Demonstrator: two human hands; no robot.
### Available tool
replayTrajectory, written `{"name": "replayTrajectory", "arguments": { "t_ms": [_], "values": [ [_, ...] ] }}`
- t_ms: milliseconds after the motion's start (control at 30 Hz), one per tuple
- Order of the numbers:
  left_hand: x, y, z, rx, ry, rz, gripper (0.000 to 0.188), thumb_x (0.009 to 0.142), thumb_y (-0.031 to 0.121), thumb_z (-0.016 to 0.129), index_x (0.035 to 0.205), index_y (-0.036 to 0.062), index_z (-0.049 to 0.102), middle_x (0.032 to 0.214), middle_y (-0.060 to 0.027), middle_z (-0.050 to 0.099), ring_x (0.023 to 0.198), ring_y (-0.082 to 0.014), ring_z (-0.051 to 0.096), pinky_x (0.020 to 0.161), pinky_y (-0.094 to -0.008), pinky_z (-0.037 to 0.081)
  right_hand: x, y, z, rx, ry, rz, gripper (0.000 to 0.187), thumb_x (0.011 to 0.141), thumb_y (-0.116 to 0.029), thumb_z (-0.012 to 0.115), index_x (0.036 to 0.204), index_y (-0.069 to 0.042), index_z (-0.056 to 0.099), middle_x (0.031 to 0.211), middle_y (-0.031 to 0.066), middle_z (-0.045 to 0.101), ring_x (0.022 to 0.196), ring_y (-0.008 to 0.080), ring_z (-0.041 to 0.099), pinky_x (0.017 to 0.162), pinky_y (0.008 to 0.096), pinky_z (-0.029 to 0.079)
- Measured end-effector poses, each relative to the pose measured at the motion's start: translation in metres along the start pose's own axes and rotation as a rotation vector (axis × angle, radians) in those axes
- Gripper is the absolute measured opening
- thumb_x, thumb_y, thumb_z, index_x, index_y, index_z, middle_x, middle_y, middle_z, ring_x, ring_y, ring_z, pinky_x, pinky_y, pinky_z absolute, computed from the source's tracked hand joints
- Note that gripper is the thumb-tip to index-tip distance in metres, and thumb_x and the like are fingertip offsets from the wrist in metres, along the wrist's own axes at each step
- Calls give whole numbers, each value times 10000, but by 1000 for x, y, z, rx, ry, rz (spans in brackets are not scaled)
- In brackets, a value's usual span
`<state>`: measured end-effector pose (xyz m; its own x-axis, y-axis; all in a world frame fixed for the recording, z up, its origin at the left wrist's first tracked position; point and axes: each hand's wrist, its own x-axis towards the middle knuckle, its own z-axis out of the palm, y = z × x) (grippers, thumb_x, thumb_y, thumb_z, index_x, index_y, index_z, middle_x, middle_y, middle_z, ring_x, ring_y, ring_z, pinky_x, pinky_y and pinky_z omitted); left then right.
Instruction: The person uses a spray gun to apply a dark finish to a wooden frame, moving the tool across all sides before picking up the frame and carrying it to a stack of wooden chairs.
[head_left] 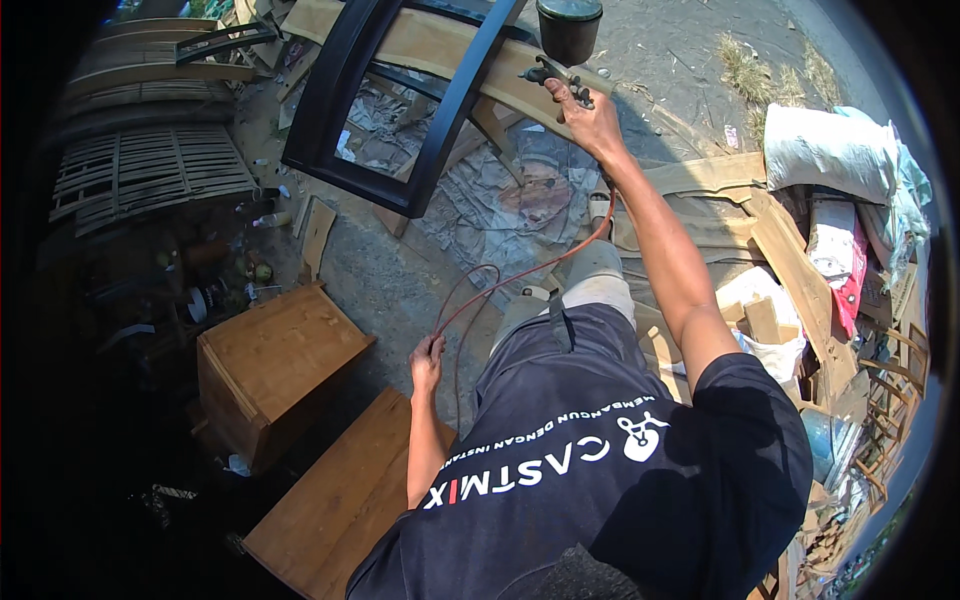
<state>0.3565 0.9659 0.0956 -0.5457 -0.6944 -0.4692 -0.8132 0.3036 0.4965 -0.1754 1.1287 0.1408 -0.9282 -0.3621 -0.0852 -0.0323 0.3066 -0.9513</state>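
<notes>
- The spray gun is out in front of me, up and right of the middle of my view, its nozzle end pointing left toward the dark frame.
- My right hand has it, fingers wrapped around the grip, arm stretched out well ahead of my body.
- Just beyond the gun is a dark lidded cup; from this angle I can't tell whether the two are joined.
- A red hose shows below my right wrist and curves down to the left, with a loop on the way.
- My left hand is low by my side, its fingers curled narrow around that hose.
- Left of the gun, the black frame stands tilted in my view, its open middle showing a pale wooden plank behind it.
- Under these, crumpled sheeting covers part of the ground.
- Near my left arm are a brown wooden cabinet and a brown panel.
- Farther left is a slatted rack in shade.
- Off to my right, a stuffed white sack lies above loose boards.
</notes>
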Motion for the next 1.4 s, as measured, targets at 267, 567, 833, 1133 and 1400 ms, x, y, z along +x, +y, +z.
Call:
{"name": "replayTrajectory", "arguments": {
  "t_ms": [267,567,833,1133,1400],
  "values": [
    [32,85,20,-27,-15,-8,302,990,288,644,973,-6,707,806,-139,682,763,-240,662,722,-376,503,105,11,-52,-39,68,34,765,865,-768,639,834,-7,723,655,98,671,670,203,677,693,369,528],
    [56,173,44,1,-46,-3,286,984,267,657,938,-12,702,787,-156,670,741,-232,652,703,-379,496,216,10,-109,24,135,72,784,843,-794,634,920,-24,760,677,86,691,717,202,698,739,364,535],
    [77,239,67,-56,-51,35,307,997,299,645,976,3,721,791,-110,685,736,-183,632,689,-352,491,285,9,-131,-127,268,-79,739,908,-725,600,939,-2,750,763,190,736,816,368,732,757,457,535],
    [83,225,82,-42,-91,-2,290,985,271,659,1008,-12,717,798,-150,680,743,-243,667,695,-366,509,223,-16,-136,-103,-50,-68,714,915,-703,634,848,0,737,633,77,615,649,156,614,639,343,488],
    [76,196,81,-39,-113,-62,257,980,234,658,1031,-9,725,859,-155,717,779,-230,691,717,-360,521,164,-26,-116,-133,-221,-12,661,940,-640,653,1063,7,711,661,88,611,662,163,560,652,354,481]
  ]
}}
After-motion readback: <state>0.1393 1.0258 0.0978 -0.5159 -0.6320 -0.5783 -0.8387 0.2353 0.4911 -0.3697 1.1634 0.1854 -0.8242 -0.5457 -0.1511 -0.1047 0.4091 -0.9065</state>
